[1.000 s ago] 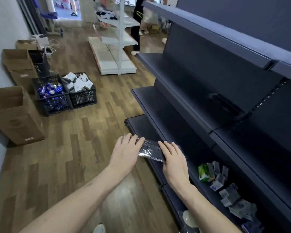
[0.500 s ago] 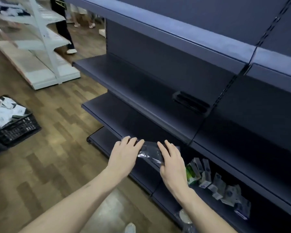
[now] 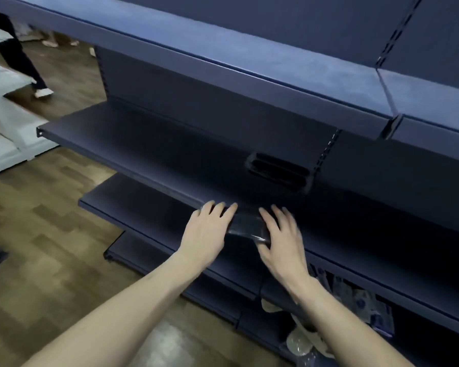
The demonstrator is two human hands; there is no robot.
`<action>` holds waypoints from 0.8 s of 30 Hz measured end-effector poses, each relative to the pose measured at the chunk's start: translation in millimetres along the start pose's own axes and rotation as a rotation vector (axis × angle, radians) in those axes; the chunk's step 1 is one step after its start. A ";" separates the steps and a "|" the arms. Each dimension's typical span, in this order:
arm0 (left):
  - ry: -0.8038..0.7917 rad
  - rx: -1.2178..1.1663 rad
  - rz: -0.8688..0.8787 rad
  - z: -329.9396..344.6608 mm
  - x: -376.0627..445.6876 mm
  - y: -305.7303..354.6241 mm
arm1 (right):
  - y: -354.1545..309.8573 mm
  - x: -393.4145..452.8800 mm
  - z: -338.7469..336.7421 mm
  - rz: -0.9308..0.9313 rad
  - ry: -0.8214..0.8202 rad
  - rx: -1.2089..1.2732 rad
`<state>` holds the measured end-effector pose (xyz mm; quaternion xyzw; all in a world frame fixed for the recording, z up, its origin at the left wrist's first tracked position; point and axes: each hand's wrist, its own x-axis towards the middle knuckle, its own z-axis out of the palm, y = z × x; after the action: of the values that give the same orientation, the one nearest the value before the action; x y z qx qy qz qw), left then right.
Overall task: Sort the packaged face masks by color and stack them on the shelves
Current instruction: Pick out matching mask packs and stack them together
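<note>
Head view: a dark blue shelving unit (image 3: 249,83) fills most of the frame, its tiers stepping down toward the wood-plank floor (image 3: 37,234). Everything else is placed against this unit. To the left of it stands a white shelving unit (image 3: 3,144), and past its left end a person's dark trouser leg and white shoe (image 3: 41,92) show on the floor. On the unit's middle shelf (image 3: 143,154), near the slotted upright, lies a stack of black packaged face masks (image 3: 278,172). At the front edge of that same shelf, a clear-wrapped black face mask pack (image 3: 245,225) sits between the two hands. The left hand (image 3: 206,231) lies on the pack's left end with fingers straight and close together, pressing flat. The right hand (image 3: 282,237) rests on the pack's right end, fingers straight and slightly spread, thumb at the pack's near corner. Low in the unit, under the right forearm, blurred packaged items (image 3: 366,303) lie on a lower shelf.
</note>
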<state>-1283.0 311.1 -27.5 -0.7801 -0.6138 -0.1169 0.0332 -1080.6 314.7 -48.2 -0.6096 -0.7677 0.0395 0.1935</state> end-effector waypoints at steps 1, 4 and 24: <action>-0.003 -0.009 0.019 1.0 8.1 -2.7 | 0.1 4.3 0.5 0.021 0.008 -0.005; 0.005 -0.049 0.086 8.1 29.4 -11.1 | -1.4 14.9 2.0 0.057 0.030 -0.021; 0.115 0.025 0.280 74.9 254.8 -8.0 | 104.7 186.5 26.3 0.273 0.262 -0.239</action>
<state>-1224.3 569.7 -44.0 -0.8496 -0.4974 -0.1482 0.0939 -1027.2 523.3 -57.1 -0.7265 -0.6455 -0.1053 0.2109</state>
